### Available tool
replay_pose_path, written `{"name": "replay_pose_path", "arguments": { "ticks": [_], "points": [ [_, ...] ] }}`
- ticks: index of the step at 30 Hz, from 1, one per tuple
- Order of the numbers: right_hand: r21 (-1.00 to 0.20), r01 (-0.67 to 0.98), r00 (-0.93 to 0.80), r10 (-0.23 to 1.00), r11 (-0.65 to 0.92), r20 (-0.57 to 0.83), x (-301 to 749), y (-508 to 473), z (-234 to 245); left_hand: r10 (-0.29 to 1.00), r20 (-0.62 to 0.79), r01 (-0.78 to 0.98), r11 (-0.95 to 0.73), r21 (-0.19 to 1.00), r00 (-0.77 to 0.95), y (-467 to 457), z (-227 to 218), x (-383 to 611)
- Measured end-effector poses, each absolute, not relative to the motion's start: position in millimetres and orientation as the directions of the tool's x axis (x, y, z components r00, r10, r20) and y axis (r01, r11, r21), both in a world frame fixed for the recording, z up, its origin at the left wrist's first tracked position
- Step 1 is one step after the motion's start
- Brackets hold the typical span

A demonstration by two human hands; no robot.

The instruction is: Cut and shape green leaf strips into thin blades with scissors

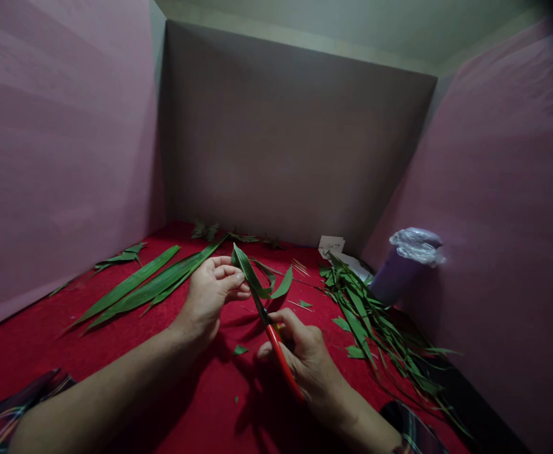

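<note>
Taking the red-handled scissors (283, 360) as the landmark, a pink wall (63, 151) stands well to their left, with a small bunch of leaves (123, 256) near its foot. Several long blade-like leaves (132, 291) lie nearer the scissors on that side, apparently whole and so presumably uncut. The left hand (210, 293) is just left of the scissors' tip, its fingers bent and seemingly pinching the edge of the green leaf (252, 271), which rises from the blades; whether these are closed on it I cannot tell. Dark sprigs (205, 231) lie beyond the scissors, in front of a plain grey back wall (295, 139). A small leaf scrap (241, 349) to the left of the handles suggests some trimming is done, the held leaf looking part-way through. The right hand (311, 359) has its fingers wrapped round the handles. Red cloth (238, 394) covers the bench beneath the scissors. Thin sticks (301, 268) lie beyond them to the right, then white papers (331, 244), a tangled leaf heap (373, 315), a purple bin (394, 274) topped with clear plastic (418, 247), and another pink wall (507, 221). The light is dim.
</note>
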State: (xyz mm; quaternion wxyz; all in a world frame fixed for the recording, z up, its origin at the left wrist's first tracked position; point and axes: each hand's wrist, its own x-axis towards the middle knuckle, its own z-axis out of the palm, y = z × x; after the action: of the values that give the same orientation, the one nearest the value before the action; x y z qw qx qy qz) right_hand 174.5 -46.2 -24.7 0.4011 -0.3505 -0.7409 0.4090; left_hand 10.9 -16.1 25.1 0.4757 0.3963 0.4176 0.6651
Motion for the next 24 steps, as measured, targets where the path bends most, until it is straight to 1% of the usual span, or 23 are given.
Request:
{"name": "replay_pose_path", "arguments": {
  "ticks": [9, 12, 18, 24],
  "points": [
    [-0.893, 0.171, -0.424, 0.850, 0.416, 0.314, 174.5, -43.9, -28.1, 0.966, 0.137, -0.301, -0.201, 0.932, -0.221, -15.2, 24.0, 10.3],
    [-0.876, 0.208, -0.412, 0.851, 0.435, 0.325, 174.6, -43.9, -30.0, 0.964, 0.142, -0.290, -0.206, 0.935, -0.225, -14.7, 23.6, 10.0],
    [-0.828, 0.348, -0.327, 0.884, 0.440, 0.333, 173.6, -45.9, -23.3, 0.956, 0.180, -0.264, -0.239, 0.934, -0.229, -14.3, 22.7, 9.3],
    [-0.807, 0.392, -0.328, 0.886, 0.443, 0.327, 173.5, -47.7, -18.8, 0.945, 0.223, -0.247, -0.281, 0.927, -0.239, -15.5, 23.5, 10.1]
  ]
}}
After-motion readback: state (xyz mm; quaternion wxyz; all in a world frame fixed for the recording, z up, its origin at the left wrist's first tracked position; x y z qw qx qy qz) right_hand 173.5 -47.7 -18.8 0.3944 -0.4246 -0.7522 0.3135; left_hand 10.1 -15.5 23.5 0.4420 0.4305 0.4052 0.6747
